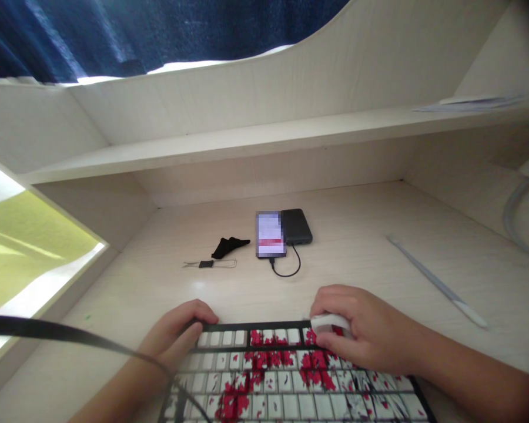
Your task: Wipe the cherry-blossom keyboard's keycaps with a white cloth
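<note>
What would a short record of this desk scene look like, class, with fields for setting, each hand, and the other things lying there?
setting: pale wooden desk with a shelf above
left hand: fingers on the far left corner of the keyboard
right hand: curled around a small white keycap at the keyboard's far edge
keyboard: white keys with red blossom print, black frame
behind it: phone cabled to a dark power bank; black cloth; wire puller
right side: long pale tool
</note>
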`<state>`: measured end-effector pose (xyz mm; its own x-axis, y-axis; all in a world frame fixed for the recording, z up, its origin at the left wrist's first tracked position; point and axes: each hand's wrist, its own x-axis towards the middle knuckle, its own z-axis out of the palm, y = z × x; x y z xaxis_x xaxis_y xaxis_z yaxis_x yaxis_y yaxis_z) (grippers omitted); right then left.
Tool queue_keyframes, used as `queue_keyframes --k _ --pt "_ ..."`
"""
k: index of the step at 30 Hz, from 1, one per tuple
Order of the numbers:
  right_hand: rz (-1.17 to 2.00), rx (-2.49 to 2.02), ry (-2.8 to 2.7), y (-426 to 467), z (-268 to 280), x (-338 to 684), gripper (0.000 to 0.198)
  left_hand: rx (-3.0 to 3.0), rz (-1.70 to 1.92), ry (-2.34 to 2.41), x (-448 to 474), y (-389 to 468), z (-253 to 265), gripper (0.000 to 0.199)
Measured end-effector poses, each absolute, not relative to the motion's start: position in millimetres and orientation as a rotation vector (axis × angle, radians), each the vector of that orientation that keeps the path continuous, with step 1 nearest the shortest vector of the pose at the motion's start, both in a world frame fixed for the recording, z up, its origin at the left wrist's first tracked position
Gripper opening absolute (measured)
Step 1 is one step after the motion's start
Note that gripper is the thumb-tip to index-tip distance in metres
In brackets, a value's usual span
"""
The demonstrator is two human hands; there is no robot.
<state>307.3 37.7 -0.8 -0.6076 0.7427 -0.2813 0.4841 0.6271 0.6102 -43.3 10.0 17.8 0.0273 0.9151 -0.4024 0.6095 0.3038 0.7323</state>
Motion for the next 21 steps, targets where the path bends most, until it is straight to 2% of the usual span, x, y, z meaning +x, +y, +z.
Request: queue_keyframes --k 11,21 --pt "0.464 0.81 2.211 41.1 -0.3 305.4 0.134 1.387 0.448 1.651 -45.3 9.4 15.1 0.078" --pt "0.706 0.93 2.342 41.3 2.6 305.1 0.118 1.387 0.462 1.646 -44.2 8.7 15.4 0.081"
